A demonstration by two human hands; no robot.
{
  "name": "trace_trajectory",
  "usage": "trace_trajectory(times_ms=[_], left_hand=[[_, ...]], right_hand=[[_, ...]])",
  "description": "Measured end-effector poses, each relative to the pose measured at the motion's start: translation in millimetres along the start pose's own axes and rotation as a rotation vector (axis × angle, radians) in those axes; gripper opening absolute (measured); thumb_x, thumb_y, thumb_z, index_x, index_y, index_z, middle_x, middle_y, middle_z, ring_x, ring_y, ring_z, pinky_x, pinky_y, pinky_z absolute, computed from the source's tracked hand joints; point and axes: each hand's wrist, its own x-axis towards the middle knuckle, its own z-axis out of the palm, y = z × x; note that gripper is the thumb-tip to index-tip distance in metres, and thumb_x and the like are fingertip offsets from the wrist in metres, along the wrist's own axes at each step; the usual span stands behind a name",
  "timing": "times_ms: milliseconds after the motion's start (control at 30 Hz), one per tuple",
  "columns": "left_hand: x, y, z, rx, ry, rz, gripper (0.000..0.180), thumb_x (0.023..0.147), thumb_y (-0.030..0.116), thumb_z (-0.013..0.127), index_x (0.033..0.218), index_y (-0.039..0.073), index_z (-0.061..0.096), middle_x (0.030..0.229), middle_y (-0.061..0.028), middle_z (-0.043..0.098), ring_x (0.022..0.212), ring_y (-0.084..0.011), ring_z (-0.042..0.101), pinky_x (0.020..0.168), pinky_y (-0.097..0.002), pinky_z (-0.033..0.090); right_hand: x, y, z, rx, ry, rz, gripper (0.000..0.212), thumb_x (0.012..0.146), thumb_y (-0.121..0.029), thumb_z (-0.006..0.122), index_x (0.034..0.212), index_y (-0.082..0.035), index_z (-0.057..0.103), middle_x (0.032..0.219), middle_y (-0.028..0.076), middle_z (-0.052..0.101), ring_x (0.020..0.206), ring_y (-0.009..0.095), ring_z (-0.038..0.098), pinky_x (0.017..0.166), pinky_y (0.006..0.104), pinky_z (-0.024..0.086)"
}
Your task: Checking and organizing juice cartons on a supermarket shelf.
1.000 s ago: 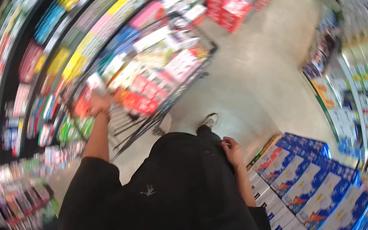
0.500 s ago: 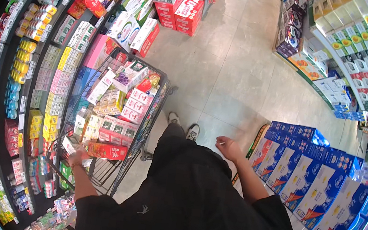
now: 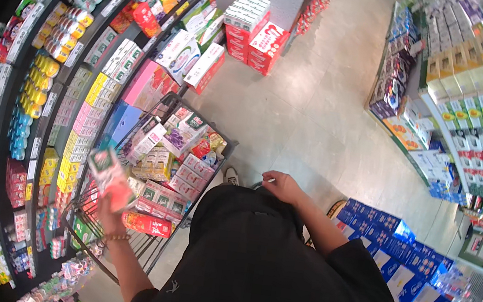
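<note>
My left hand [image 3: 110, 214], a beaded bracelet at its wrist, grips the lower end of a white, green and pink drink carton [image 3: 108, 169]. The carton is tilted and a little blurred, raised over the near left side of a wire shopping cart [image 3: 230, 151]. In the cart lie a red carton [image 3: 146, 224], close to my left hand, pink-and-white boxed packs [image 3: 161, 200], a yellowish pack [image 3: 153, 163] and a white box with purple grapes [image 3: 185, 134]. In front of my body my right hand [image 3: 282, 188] has curled fingers around something small and white, too small to name.
Shelves of bottles and small cartons [image 3: 90, 105] curve along the left, close against the cart. Red and white boxes [image 3: 265, 46] are stacked ahead. To the right stand blue boxes [image 3: 405, 279], with a stocked shelf [image 3: 467, 127] beyond the tiled floor [image 3: 315, 112].
My left hand has lifted the carton up from inside the cart. My right hand has moved left, nearer my body. The whole view has shifted, with the cart now lower and further right.
</note>
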Motion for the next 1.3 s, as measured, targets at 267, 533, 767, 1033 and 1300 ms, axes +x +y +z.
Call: trace_trajectory(times_ms=[267, 533, 767, 1033, 1300], left_hand=[[-76, 13, 310, -0.257, -0.649, -0.101, 0.056, 0.09, 0.015, 0.071, 0.14, -0.003, 0.053, 0.126, -0.0121, 0.067, 0.111, -0.0208, 0.068, 0.097, -0.0373, 0.056], [-108, -25, 493, -0.233, -0.98, -0.479, 0.065, 0.093, 0.017, 0.07, 0.149, -0.003, 0.042, 0.135, -0.0147, 0.062, 0.122, -0.0226, 0.063, 0.106, -0.0385, 0.051], [-110, -49, 636, 0.083, -1.037, -0.352, 0.061, 0.096, 0.024, 0.07, 0.146, -0.002, 0.047, 0.133, -0.0128, 0.062, 0.12, -0.0194, 0.062, 0.106, -0.0344, 0.05], [-97, -22, 719, 0.706, -0.955, 0.301, 0.105, 0.078, 0.039, 0.09, 0.154, -0.005, 0.033, 0.139, -0.022, 0.055, 0.128, -0.0296, 0.058, 0.111, -0.0403, 0.045], [-52, -11, 753, 0.22, -0.975, -0.02, 0.11, 0.076, 0.021, 0.091, 0.159, -0.003, 0.023, 0.145, -0.0195, 0.052, 0.13, -0.0276, 0.056, 0.112, -0.0416, 0.045]], right_hand=[[90, -144, -94, 0.776, -0.128, -0.159, 0.06, 0.106, -0.047, 0.059, 0.147, -0.002, 0.054, 0.133, 0.011, 0.067, 0.116, 0.022, 0.066, 0.103, 0.0401, 0.052], [121, -116, -228, 1.545, -0.258, -0.169, 0.102, 0.093, -0.086, 0.03, 0.155, -0.005, 0.042, 0.151, 0.021, 0.053, 0.133, 0.039, 0.057, 0.113, 0.0555, 0.045], [160, -79, -347, 1.716, -0.235, -0.129, 0.095, 0.098, -0.081, 0.026, 0.152, -0.006, 0.046, 0.145, 0.02, 0.058, 0.127, 0.038, 0.061, 0.111, 0.0538, 0.047], [210, -88, -420, 1.599, -0.084, -0.064, 0.066, 0.108, -0.061, 0.041, 0.143, -0.006, 0.053, 0.134, 0.017, 0.066, 0.121, 0.033, 0.065, 0.108, 0.0484, 0.051], [238, -136, -449, 1.291, 0.061, -0.319, 0.066, 0.108, -0.035, 0.058, 0.158, -0.001, 0.033, 0.145, 0.012, 0.055, 0.131, 0.021, 0.054, 0.112, 0.0362, 0.042]])
